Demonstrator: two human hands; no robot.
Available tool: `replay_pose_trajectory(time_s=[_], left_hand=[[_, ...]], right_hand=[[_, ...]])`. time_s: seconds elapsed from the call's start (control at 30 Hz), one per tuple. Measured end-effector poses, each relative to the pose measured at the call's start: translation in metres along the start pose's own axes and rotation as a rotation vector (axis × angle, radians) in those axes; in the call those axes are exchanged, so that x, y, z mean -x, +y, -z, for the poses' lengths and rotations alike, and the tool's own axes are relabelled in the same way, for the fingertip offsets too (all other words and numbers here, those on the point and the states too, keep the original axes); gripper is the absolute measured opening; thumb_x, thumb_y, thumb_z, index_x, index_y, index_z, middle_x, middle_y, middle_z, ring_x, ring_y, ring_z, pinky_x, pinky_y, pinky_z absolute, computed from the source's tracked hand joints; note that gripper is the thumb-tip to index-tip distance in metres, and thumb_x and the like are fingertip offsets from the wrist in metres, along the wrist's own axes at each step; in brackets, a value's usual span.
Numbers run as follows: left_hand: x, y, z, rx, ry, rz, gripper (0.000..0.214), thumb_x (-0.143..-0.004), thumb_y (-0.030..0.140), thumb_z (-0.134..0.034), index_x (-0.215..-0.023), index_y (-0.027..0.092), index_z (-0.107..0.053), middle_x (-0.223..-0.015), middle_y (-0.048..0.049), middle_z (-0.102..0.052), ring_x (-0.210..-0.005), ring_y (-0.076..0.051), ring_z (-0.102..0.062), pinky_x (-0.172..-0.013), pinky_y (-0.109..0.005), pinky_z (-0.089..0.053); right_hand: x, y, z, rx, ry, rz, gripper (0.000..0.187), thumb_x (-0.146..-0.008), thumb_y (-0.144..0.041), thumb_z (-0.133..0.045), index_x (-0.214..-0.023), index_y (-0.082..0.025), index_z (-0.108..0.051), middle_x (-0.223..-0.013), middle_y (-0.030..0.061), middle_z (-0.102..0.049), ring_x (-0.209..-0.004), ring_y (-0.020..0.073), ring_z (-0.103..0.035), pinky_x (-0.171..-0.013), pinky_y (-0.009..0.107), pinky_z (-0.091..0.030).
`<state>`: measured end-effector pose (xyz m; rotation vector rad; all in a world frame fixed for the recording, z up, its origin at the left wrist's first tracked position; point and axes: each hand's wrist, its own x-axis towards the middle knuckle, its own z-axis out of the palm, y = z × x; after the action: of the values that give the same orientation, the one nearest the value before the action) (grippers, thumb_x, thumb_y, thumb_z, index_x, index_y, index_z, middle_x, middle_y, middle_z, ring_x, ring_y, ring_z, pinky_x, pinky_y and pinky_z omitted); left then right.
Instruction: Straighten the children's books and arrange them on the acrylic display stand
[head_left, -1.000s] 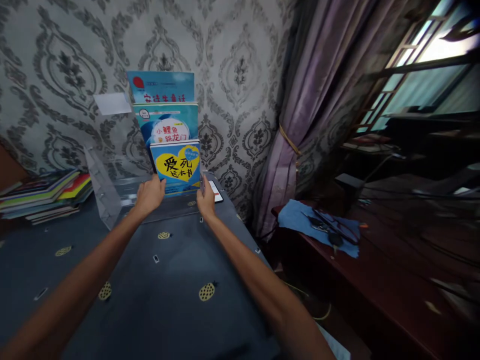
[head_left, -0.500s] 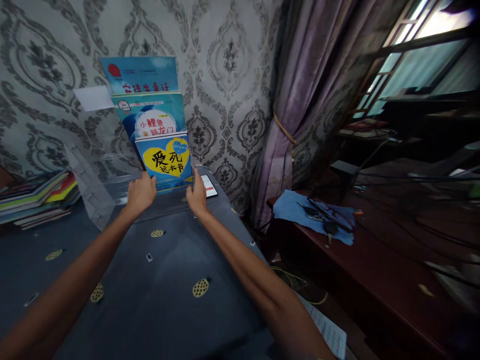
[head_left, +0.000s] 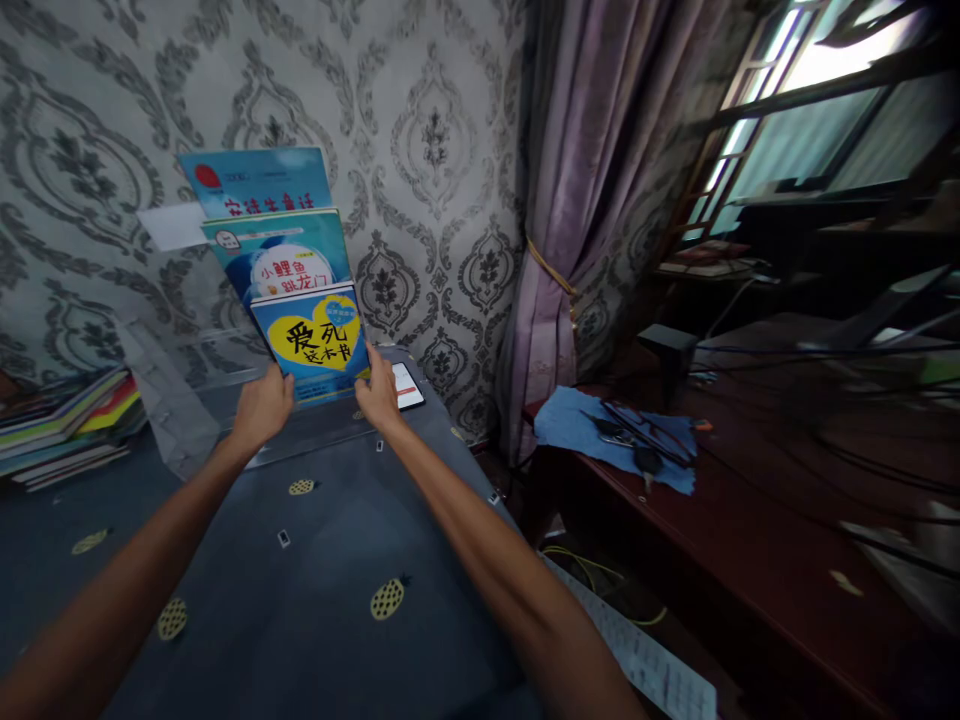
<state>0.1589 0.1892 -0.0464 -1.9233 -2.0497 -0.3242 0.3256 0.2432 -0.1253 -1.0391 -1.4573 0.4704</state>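
A clear tiered stand [head_left: 169, 400] against the wall holds three books in steps. The front one is a blue book with a yellow heart [head_left: 313, 340]. Above it sits a teal book with a white oval [head_left: 281, 255], and a light blue book [head_left: 255, 185] stands at the top. My left hand [head_left: 260, 412] grips the front book's lower left corner, fingers curled. My right hand [head_left: 379, 390] holds its lower right edge, fingers pressed against it.
A stack of colourful books [head_left: 64, 425] lies at the left. A phone [head_left: 409, 385] rests on the blue patterned cloth [head_left: 337, 560] right of the stand. A dark wooden desk [head_left: 750, 540] with a blue rag [head_left: 577, 425] and tools stands at the right, by a purple curtain [head_left: 577, 220].
The view has swung to the right, so stand and books sit further left in frame. Both hands have stayed on the front book's lower corners.
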Motion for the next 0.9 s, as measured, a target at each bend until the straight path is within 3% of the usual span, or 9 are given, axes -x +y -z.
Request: replay_pose_trajectory(time_s=[0.1,0.27,0.57,0.77,0.9], left_hand=[[0.002,0.001,0.002,0.012,-0.011,0.003,0.036,-0.099,0.028,-0.031,-0.114,0.010,-0.058,-0.103,-0.0222,-0.073,-0.101,-0.035,-0.070,-0.084,-0.041,-0.051],[0.002,0.001,-0.001,0.066,0.002,-0.018,0.035,-0.099,0.025,-0.030,-0.114,0.007,-0.057,-0.104,-0.0242,-0.072,-0.101,-0.036,-0.070,-0.088,-0.042,-0.049],[-0.002,-0.011,-0.014,0.292,0.068,-0.064,0.025,-0.099,0.027,-0.040,-0.113,0.011,-0.055,-0.106,-0.0191,-0.072,-0.102,-0.031,-0.069,-0.091,-0.040,-0.049],[-0.017,-0.023,-0.008,0.545,0.204,-0.126,0.041,-0.097,0.023,-0.043,-0.136,0.009,-0.041,-0.131,-0.0190,-0.060,-0.119,-0.025,-0.060,-0.100,-0.038,-0.048],[-0.028,-0.024,-0.013,0.792,0.318,-0.216,0.053,-0.092,0.019,-0.045,-0.144,0.010,-0.037,-0.136,-0.0196,-0.055,-0.128,-0.028,-0.052,-0.110,-0.045,-0.042]], right_hand=[[-0.003,0.003,0.001,-0.021,0.003,0.035,0.078,-0.075,-0.011,-0.052,-0.151,-0.022,-0.039,-0.119,0.0113,-0.059,-0.111,0.0315,-0.055,-0.104,0.053,-0.045],[-0.013,0.009,0.004,-0.060,-0.044,0.026,0.079,-0.072,-0.015,-0.056,-0.149,-0.027,-0.043,-0.115,0.0094,-0.061,-0.104,0.0310,-0.058,-0.099,0.054,-0.048],[-0.022,0.011,0.017,-0.149,-0.087,0.107,0.073,-0.071,-0.021,-0.061,-0.143,-0.022,-0.047,-0.142,0.0113,-0.055,-0.134,0.0318,-0.046,-0.115,0.054,-0.035],[-0.037,-0.016,0.021,-0.210,-0.075,0.198,0.073,-0.079,-0.030,-0.062,-0.147,-0.022,-0.039,-0.156,0.0112,-0.042,-0.144,0.0283,-0.038,-0.118,0.054,-0.032],[-0.055,-0.039,0.017,-0.290,-0.065,0.225,0.072,-0.079,-0.031,-0.061,-0.147,-0.023,-0.039,-0.152,0.0108,-0.047,-0.140,0.0268,-0.045,-0.116,0.052,-0.037]])
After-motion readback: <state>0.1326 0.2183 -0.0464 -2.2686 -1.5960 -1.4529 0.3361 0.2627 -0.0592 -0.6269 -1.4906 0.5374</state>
